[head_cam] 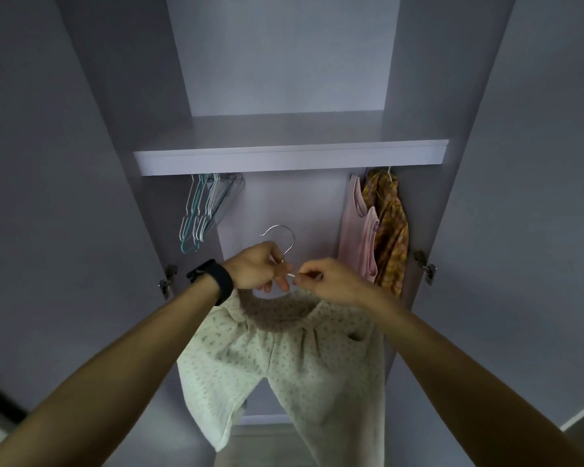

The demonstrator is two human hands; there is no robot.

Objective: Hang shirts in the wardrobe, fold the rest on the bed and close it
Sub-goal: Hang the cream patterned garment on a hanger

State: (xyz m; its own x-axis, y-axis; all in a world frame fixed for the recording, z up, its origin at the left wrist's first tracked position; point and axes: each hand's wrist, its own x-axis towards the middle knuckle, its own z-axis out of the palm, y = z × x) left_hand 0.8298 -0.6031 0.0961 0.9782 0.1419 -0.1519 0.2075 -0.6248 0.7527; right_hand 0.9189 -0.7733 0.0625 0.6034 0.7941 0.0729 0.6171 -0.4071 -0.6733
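Hands: left hand (255, 267) pinches the hanger (279, 237) at its neck, just under the hook; right hand (327, 281) pinches the hanger's white arm beside it.
Shirt: the dotted shirt (284, 358) droops from the hanger below both hands, in front of the open wardrobe (290, 160), not yet hung.
Already hung: pink top (358, 230) and patterned shirt (390, 230) at right; spare hangers (203, 210) at left.
Risk: the shirt looks unevenly seated, so lifting may let it slide off.
Risk: the rail is hidden behind the shelf, so the hook could miss.
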